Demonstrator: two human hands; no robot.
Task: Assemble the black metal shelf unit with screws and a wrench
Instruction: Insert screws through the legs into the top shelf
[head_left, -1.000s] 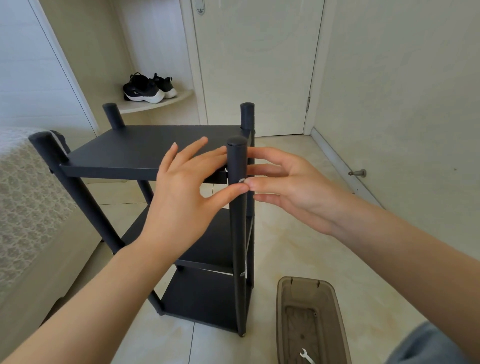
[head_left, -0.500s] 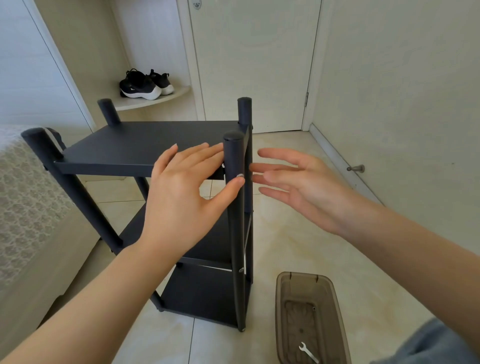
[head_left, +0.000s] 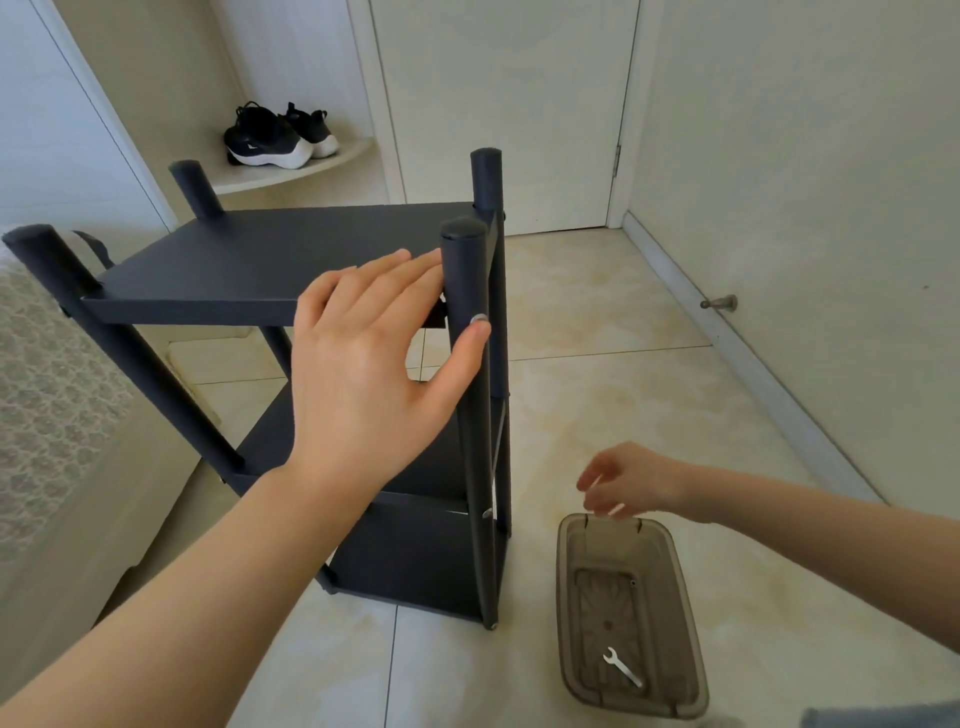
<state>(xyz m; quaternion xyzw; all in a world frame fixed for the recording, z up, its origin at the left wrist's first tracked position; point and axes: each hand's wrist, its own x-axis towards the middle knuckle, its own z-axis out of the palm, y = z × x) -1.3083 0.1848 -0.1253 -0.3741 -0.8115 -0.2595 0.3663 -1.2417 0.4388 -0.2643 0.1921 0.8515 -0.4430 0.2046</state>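
Seen from the head camera, the black metal shelf unit (head_left: 260, 260) stands upright on a pale tiled floor (head_left: 597, 312), three tiers fixed between four round posts, beside a bed with a patterned cover (head_left: 41, 389). The person's left hand (head_left: 374, 364) lies flat against the front edge of the top shelf, fingers straight and gripping nothing, while the thumb (head_left: 462, 353) presses just under a silver screw (head_left: 479, 318) set in the near right post (head_left: 465, 280). The right hand (head_left: 628, 483), slightly blurred, hangs low beside the unit's foot, directly over the far rim of a brown translucent tray (head_left: 691, 623) on the floor. Its fingers are loosely curled and nothing can be seen in them. A small silver wrench (head_left: 622, 666) lies untouched in the near end of the tray. Behind the unit are a closed white door (head_left: 504, 104), a metal doorstop (head_left: 719, 303) on the right wall, and a pair of black trainers (head_left: 280, 135) on a corner ledge.
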